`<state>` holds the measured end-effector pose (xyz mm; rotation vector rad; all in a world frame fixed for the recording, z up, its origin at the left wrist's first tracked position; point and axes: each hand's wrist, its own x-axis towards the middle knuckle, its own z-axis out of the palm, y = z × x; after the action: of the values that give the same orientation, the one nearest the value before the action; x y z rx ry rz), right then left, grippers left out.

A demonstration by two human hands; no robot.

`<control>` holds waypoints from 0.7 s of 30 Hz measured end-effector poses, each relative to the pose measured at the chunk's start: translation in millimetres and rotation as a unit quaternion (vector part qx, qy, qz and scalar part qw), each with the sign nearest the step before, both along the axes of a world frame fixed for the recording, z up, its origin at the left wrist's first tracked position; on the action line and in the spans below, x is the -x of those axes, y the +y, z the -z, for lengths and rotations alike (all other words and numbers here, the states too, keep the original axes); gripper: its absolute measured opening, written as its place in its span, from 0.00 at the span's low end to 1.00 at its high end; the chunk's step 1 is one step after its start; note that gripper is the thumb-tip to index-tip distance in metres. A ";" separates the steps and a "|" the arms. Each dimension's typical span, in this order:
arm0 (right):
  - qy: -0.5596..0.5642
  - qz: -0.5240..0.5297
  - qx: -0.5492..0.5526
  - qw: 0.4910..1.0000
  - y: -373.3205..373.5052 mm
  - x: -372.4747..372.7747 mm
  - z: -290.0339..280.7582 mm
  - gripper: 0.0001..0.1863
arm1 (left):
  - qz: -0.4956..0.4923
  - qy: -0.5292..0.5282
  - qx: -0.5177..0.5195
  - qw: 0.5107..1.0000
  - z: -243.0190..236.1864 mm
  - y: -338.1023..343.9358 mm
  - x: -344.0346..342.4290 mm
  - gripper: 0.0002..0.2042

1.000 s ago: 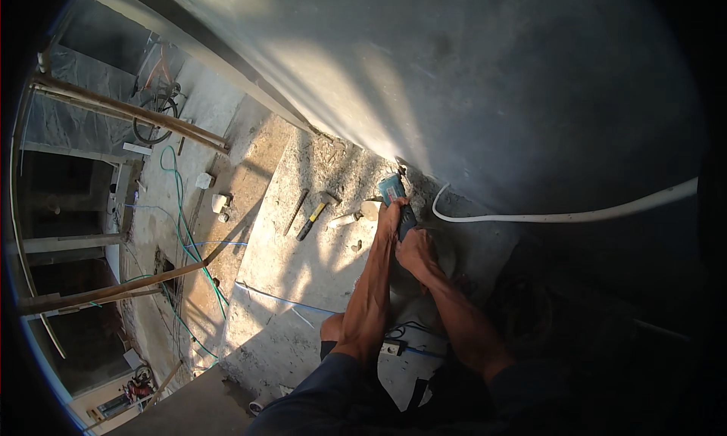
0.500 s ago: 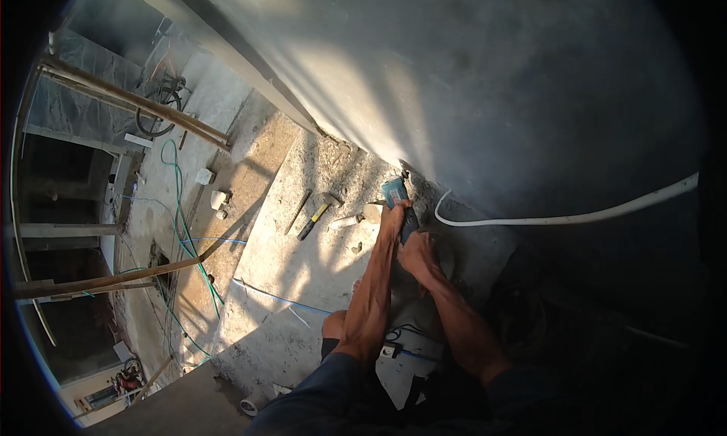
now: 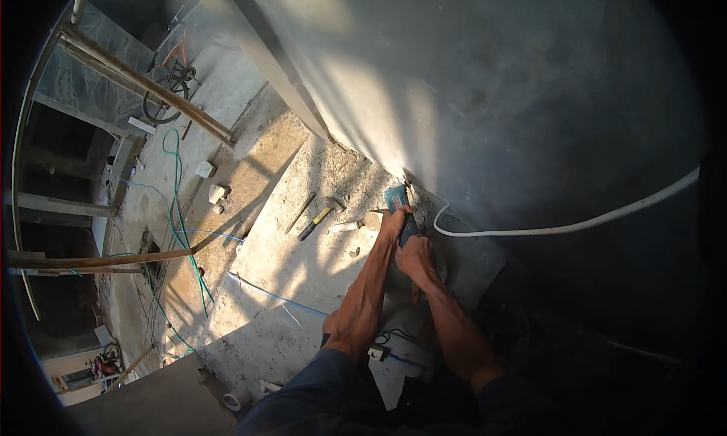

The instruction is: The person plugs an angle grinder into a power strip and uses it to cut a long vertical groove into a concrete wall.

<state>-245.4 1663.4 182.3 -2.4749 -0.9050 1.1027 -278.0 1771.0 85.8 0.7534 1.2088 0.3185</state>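
A teal and black angle grinder (image 3: 395,197) points away from me, its front end at the foot of the grey wall (image 3: 515,95). My left hand (image 3: 394,221) is closed around the front part of its body. Behind it, my right hand (image 3: 414,256) wraps the dark rear handle. The disc is too small and shaded to make out. Left of the grinder, a hammer (image 3: 319,219) with a yellow and black handle lies on the rough concrete floor (image 3: 280,247). Beside the hammer lie a thin chisel-like bar (image 3: 301,211) and a pale cylindrical piece (image 3: 347,226).
A white flexible conduit (image 3: 545,230) curves out along the wall at right. Blue cable (image 3: 280,296) crosses the floor near my left arm. Wooden poles (image 3: 151,88), a green hose (image 3: 178,194) and a bicycle (image 3: 170,91) are at far left. A power socket (image 3: 376,353) sits between my arms.
The view has turned and shifted slightly. Both hands keep their hold on the grinder, which stays at the wall's foot, tilted a little differently.
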 end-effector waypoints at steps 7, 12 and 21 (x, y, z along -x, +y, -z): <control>0.017 -0.008 0.030 0.999 7.0 -4.3 -28.9 0.25 | -0.044 0.011 -0.009 0.999 -0.4 -0.3 -1.0 0.18; 0.030 -0.014 0.029 0.999 6.8 -7.9 -72.4 0.25 | -0.056 0.030 -0.009 0.998 -10.4 2.3 -2.9 0.18; 0.011 -0.013 0.010 1.000 -28.1 5.9 -139.8 0.31 | -0.066 0.013 -0.020 0.998 -116.6 -31.9 20.2 0.15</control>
<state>-251.3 1635.3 322.1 -2.4688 -0.9282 1.1502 -298.3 1739.1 202.4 0.7148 1.2831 0.4445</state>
